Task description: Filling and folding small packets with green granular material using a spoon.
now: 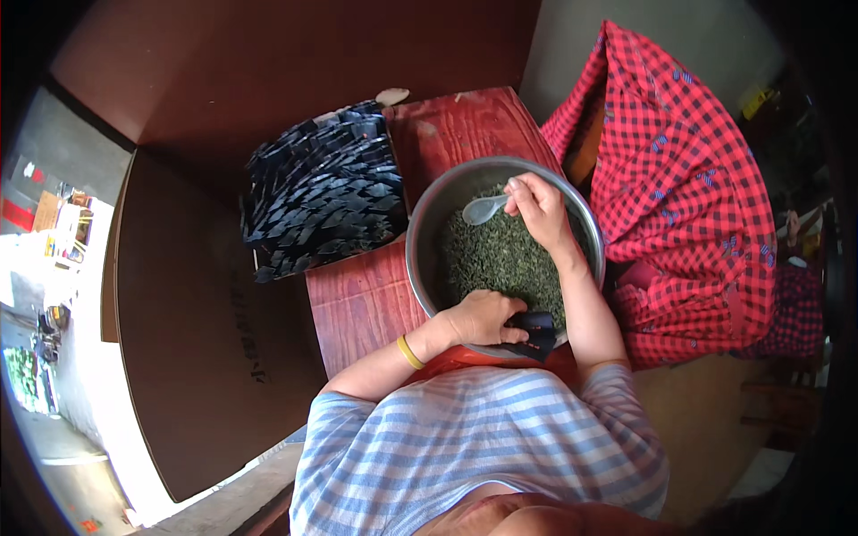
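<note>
A wide metal basin (417, 258) stands in front of me, partly filled with dry green leaves, likely tea (506, 258). My right hand (539, 208) pinches the handle of a pale spoon (482, 210), its bowl over the leaves. By the basin's near rim, my left hand (489, 316) holds a small dark packet (538, 335) between thumb and fingers; whether the packet has anything in it cannot be seen. To the left of the basin sits a box packed with many dark, shiny packets (328, 194).
The basin and box rest on a reddish wooden table (348, 311). A large cardboard sheet (214, 348) stands at the left. Red-and-black checked cloth (684, 201) drapes close on the right. A brown panel (301, 60) rises behind the table. A pale, flat object (393, 96) lies behind the box.
</note>
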The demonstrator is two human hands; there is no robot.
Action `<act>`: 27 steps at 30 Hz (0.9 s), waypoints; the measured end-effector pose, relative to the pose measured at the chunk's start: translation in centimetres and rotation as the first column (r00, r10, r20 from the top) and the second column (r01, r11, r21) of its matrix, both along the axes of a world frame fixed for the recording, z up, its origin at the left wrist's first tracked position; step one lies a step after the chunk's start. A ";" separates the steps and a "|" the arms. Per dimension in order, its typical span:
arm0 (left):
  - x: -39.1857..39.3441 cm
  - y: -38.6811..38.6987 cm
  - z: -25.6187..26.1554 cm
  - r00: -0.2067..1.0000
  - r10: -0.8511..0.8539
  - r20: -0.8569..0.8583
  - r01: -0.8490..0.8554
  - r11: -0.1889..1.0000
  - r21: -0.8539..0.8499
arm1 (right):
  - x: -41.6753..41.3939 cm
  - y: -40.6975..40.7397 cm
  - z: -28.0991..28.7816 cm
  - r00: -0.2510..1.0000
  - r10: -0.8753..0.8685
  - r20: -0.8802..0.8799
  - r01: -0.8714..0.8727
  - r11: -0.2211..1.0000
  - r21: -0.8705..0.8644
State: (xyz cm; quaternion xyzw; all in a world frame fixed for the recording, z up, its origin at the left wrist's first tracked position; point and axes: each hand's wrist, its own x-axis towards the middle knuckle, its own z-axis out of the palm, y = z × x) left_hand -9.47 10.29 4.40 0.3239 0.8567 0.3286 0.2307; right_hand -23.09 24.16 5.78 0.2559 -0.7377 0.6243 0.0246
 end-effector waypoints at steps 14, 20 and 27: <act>-3.7 -4.1 0.4 0.961 0.247 0.125 -0.271 0.932 0.241 | -0.7 0.4 0.7 0.993 -0.118 -0.019 0.118 0.993 -0.018; -3.5 -4.9 -1.1 0.767 0.370 0.525 -0.639 0.524 0.564 | 0.1 0.7 1.3 0.982 -0.184 -0.035 0.180 0.978 -0.108; -2.6 -4.5 -1.6 0.670 0.645 0.368 -0.711 0.416 0.567 | -0.2 0.9 1.7 0.966 -0.246 -0.077 0.239 0.967 -0.091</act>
